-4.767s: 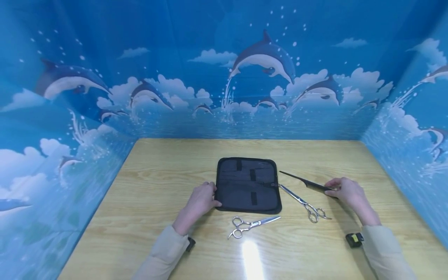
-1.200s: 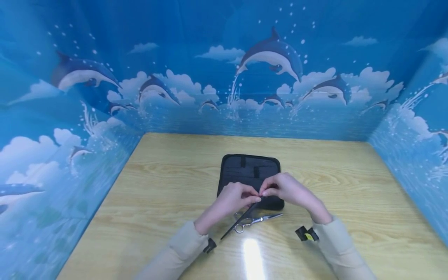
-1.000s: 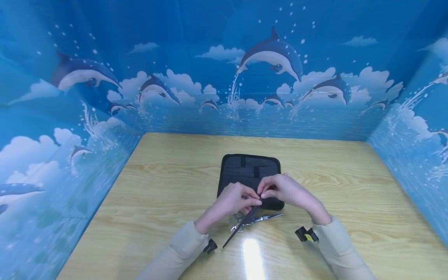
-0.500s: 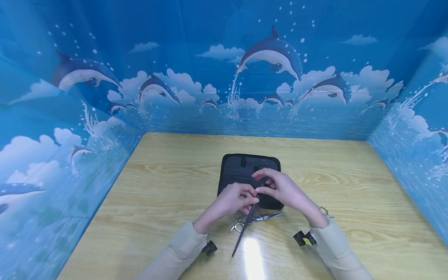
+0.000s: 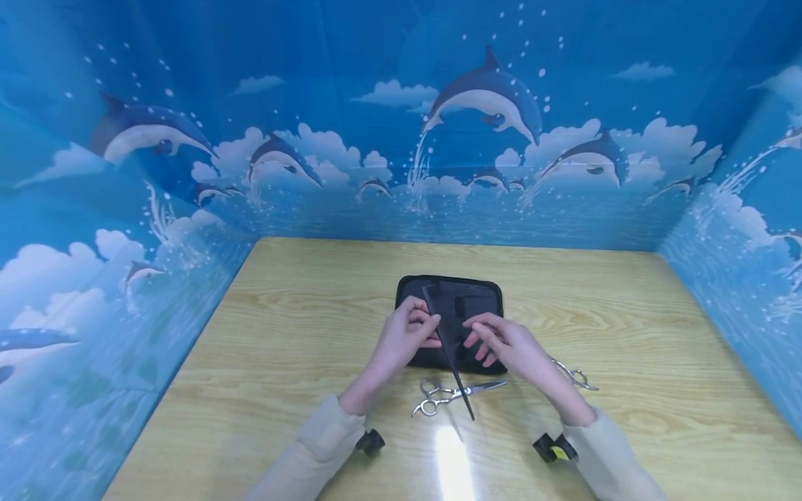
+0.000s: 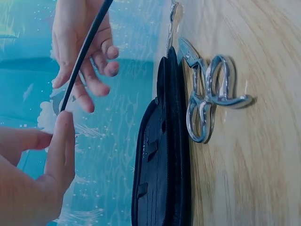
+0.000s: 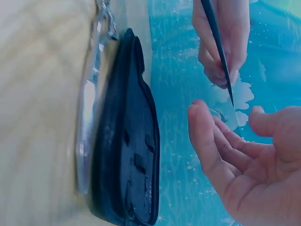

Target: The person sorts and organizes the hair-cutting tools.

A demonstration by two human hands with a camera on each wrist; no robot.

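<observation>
My left hand (image 5: 401, 335) pinches a black tail comb (image 5: 446, 341) between thumb and fingers, held in the air over the black case (image 5: 482, 296). The comb's thin tail points toward the front, above silver scissors (image 5: 429, 406). To the right of the comb, my right hand (image 5: 510, 346) holds nothing, its fingers relaxed and apart. The left wrist view shows the comb (image 6: 87, 44) rising from the pinching fingers of my left hand (image 6: 42, 174). In the right wrist view a gap separates my right hand (image 7: 249, 165) from the comb (image 7: 218, 44).
A second pair of silver scissors (image 5: 579, 378) lies on the wooden table (image 5: 301, 306), partly hidden under my right forearm. Blue dolphin-print sheeting (image 5: 351, 216) stands behind the table and along both sides.
My right hand has let go of the comb and drawn slightly right. My left hand has moved up and left, and the comb's tail has swung to the right. The case and scissors stay put.
</observation>
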